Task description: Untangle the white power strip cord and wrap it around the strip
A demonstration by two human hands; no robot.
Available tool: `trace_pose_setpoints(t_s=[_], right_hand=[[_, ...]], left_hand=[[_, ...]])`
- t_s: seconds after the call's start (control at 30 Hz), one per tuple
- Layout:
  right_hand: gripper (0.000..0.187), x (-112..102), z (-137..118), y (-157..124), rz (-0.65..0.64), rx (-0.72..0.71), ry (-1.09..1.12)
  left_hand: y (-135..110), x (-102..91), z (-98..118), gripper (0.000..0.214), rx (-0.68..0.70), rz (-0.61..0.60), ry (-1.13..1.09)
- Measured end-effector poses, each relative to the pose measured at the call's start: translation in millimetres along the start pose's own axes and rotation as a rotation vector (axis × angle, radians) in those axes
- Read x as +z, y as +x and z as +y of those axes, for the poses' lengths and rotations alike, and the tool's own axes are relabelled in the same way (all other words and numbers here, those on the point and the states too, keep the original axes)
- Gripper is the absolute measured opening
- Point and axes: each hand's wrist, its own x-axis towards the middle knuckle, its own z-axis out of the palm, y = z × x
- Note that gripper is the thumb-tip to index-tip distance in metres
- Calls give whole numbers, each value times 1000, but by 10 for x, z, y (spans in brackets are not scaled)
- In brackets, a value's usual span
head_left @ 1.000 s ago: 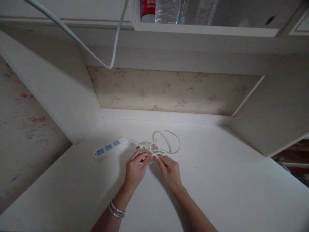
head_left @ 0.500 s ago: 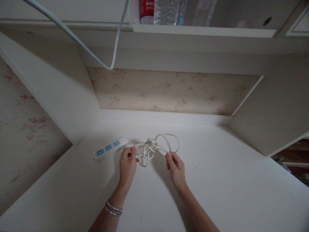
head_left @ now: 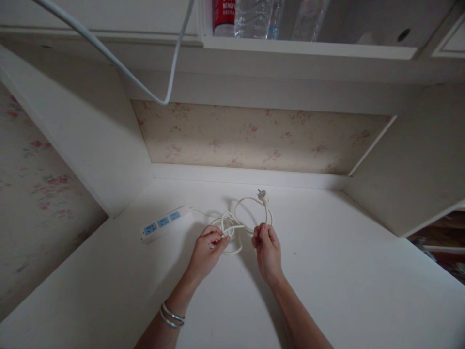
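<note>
A white power strip with blue socket faces lies at the left on the white desktop. From its right end runs a white power cord, gathered in loose, tangled loops between my hands. My left hand pinches part of these loops between thumb and fingers. Closed around the cord just below the plug is my right hand. The plug points up and away from me above that hand, its metal pins showing. Some crossings in the tangle are hidden behind my left fingers.
The white desktop meets a raised back strip and side panels. Overhead, a shelf holds a red-labelled bottle and clear plastic bottles. A thick pale cable hangs down at upper left.
The plug has come out of the tangle to the upper right and now stands above my right hand. My left hand has moved right, further into the loops. The power strip stays put.
</note>
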Motion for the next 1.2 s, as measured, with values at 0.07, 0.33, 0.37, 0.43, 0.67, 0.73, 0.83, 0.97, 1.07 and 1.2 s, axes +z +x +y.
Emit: trace_pose_setpoints(t_s=[0.07, 0.33, 0.37, 0.43, 0.67, 0.73, 0.83, 0.97, 1.07, 1.2], right_hand=[[31, -3, 0, -2, -19, -1, 19], [37, -49, 49, -56, -151, 47, -35], [37, -53, 62, -60, -163, 55, -66], [36, -60, 86, -57, -169, 56, -118], [29, -54, 61, -6, -88, 30, -77], [27, -32, 24, -4, -99, 52, -32], [28, 11, -9, -9, -91, 83, -11], [26, 60, -26, -15, -37, 67, 50], [25, 79, -59, -19, 30, 59, 114], [26, 70, -76, -21, 74, 139, 169]], left_hand=[[-9, 20, -23, 23, -22, 34, -16], [-7, 44, -154, 41, -311, 144, -134], [0, 42, -155, 42, -301, 162, -118], [15, 36, -155, 45, -284, 174, -104], [47, 37, -184, 42, -342, 143, -162], [50, 34, -178, 45, -417, 171, -247], [47, 17, -159, 49, -510, 191, -448], [34, -21, -136, 56, -603, 127, -643], [29, -41, -126, 54, -635, 31, -655], [17, -15, -167, 37, -633, -23, -427]])
